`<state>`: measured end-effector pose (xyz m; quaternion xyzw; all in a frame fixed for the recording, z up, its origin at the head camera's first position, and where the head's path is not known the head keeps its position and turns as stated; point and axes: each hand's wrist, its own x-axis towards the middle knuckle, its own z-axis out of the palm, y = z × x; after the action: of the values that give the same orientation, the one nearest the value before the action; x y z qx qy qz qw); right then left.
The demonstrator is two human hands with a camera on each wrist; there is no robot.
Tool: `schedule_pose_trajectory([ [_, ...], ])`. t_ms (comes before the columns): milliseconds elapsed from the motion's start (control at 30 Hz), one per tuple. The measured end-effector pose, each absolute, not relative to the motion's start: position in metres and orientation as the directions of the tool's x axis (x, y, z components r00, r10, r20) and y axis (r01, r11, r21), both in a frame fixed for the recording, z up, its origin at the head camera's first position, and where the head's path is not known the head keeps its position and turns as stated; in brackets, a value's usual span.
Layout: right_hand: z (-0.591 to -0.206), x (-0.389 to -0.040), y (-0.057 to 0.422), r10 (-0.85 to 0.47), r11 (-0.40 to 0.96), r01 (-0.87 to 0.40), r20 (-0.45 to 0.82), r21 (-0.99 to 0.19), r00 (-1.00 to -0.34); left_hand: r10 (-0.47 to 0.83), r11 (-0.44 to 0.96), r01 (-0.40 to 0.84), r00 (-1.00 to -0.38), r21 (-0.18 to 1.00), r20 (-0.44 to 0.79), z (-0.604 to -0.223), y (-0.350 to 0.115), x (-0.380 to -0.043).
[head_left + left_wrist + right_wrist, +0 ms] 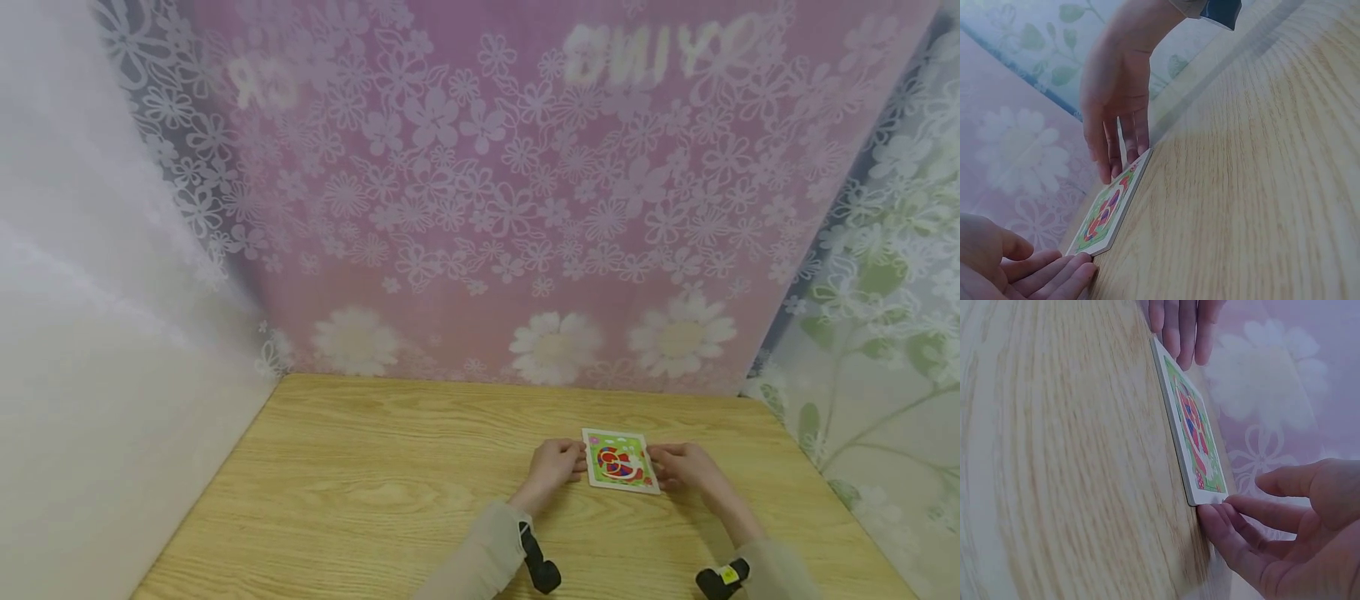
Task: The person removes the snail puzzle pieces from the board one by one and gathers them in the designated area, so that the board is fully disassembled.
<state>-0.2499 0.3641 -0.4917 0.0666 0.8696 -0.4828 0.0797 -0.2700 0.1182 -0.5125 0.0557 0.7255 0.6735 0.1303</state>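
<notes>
A pink cloth (480,208) with many white flower prints makes the back of the scene, and large daisies stand near its lower edge. At the left side there is a pale sheet (112,333), and at the right side a sheet with green leaves (877,350). Between them is the wooden table (360,483), light yellow, with clear lines of grain.

Two light sleeves (480,554) come from the lower edge of the head view. The left hand (555,463) is at the left edge of the board, with its fingers mostly straight and close side by side, the tips touching this edge. The right hand (684,465) is at the opposite edge; its fingers are extended, their tips also touching the board, and the thumb stands apart from them. Neither hand pinches the board; it is placed between the two sets of fingertips.

The board (621,461) is on the right part of the table, picture side up. Because the wrist views are low and somewhat soft, I cannot say with certainty if its whole underside rests on the wood.

Smaller is the black device (536,562) at the left wrist, and a similar one (723,577) at the right wrist, which carries a yellow label (730,574). On the board, a red and blue figure (1194,428) sits on green ground within a white border.
</notes>
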Motion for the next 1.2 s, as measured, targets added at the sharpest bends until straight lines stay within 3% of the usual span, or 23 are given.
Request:
schedule_pose_trajectory([
  [1200,-0.489,-0.240,0.334,-0.023,0.433,0.229,-0.264,-0.872,-0.964,0.286,0.081,-0.080,-0.953,0.993,-0.100,-0.516,0.084,-0.268],
])
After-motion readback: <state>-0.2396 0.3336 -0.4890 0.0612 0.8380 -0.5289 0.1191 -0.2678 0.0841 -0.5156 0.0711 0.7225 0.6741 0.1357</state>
